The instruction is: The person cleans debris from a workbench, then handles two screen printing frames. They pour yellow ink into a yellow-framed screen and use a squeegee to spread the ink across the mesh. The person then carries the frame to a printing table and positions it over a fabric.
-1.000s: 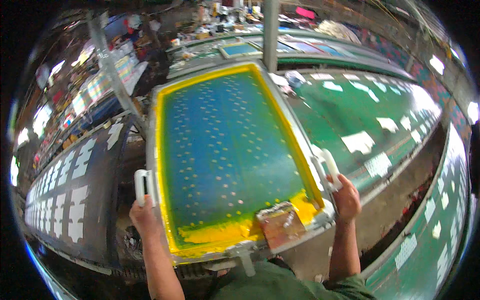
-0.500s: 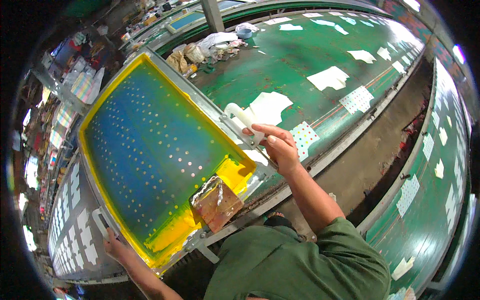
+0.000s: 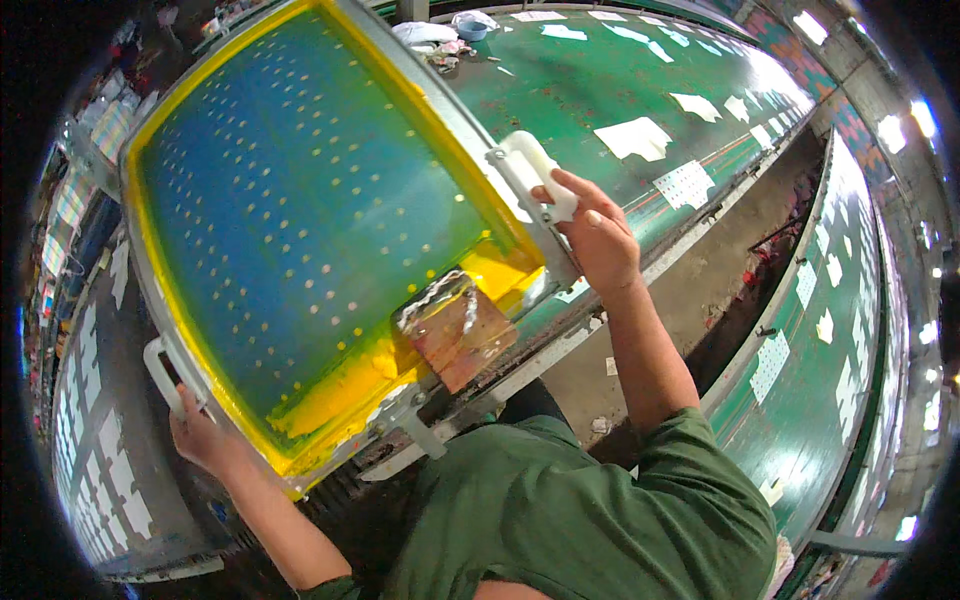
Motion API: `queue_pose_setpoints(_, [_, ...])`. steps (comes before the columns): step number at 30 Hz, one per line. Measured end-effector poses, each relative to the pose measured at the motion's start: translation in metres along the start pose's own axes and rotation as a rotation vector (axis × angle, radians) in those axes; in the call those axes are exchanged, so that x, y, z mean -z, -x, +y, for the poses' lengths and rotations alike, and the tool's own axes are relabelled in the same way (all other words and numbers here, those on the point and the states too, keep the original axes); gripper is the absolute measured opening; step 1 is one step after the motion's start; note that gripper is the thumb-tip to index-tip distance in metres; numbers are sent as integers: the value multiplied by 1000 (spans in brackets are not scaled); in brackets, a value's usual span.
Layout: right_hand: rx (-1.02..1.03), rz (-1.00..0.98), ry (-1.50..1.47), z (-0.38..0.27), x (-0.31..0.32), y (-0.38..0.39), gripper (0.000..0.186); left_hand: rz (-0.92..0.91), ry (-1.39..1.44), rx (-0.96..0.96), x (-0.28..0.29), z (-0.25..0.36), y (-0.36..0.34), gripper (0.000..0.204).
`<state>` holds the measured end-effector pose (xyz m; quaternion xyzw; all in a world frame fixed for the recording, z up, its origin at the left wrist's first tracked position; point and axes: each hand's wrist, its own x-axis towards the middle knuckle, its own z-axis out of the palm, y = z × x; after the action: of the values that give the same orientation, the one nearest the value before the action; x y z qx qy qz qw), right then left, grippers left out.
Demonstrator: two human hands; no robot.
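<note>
A metal-edged screen-printing frame (image 3: 440, 110) hangs tilted before me, its blue-green mesh (image 3: 300, 200) dotted with rows of small pale circles and bordered in yellow. My left hand (image 3: 205, 435) is closed on the white handle (image 3: 160, 375) at the frame's left side. On the right side, my right hand (image 3: 600, 235) grips a second white handle (image 3: 535, 165), fingers bent over its lower end. Thick yellow ink (image 3: 340, 390) lies along the near end of the mesh. A squeegee with a brown, stained blade or board (image 3: 465, 345) rests in that end, leaning over the near rim.
A long green printing table (image 3: 560, 90) carries white cut pieces (image 3: 635, 138) and a dotted piece (image 3: 685, 185). Another green table (image 3: 800, 400) runs along the right, beyond a floor gap (image 3: 700, 290). At left stands a dark table (image 3: 110, 450) with white pieces. A blue bowl (image 3: 472, 30) sits far off.
The frame has shifted upward in view with both hands still on its handles, and it looks larger. It now covers white pieces beside it and most of the rag pile. The squeegee has moved along.
</note>
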<state>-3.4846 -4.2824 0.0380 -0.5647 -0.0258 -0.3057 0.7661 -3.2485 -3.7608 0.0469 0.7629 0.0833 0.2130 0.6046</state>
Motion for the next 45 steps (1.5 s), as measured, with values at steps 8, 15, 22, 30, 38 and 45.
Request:
queue_pose_setpoints(8, [-89,90,37,-11,134,-20,78,-29,-81,-44,-132,11,88,36])
queue_pose_setpoints(15, [-155,142,19,-31,172,-7,79,15,-147,-108,-158,12,108,26])
queue_pose_setpoints(22, [-217,197,-49,-44,161,3,86,-3,-97,-182,-161,15,114,27])
queue_pose_setpoints(30, [-250,245,33,-57,149,5,94,5,-146,-160,-162,20,116,22])
queue_pose_setpoints(38, [-280,294,-14,-57,151,4,89,6,-253,-176,-165,14,117,27])
queue_pose_setpoints(45, [-295,293,-31,-54,158,3,89,-11,-274,-130,-168,8,115,24])
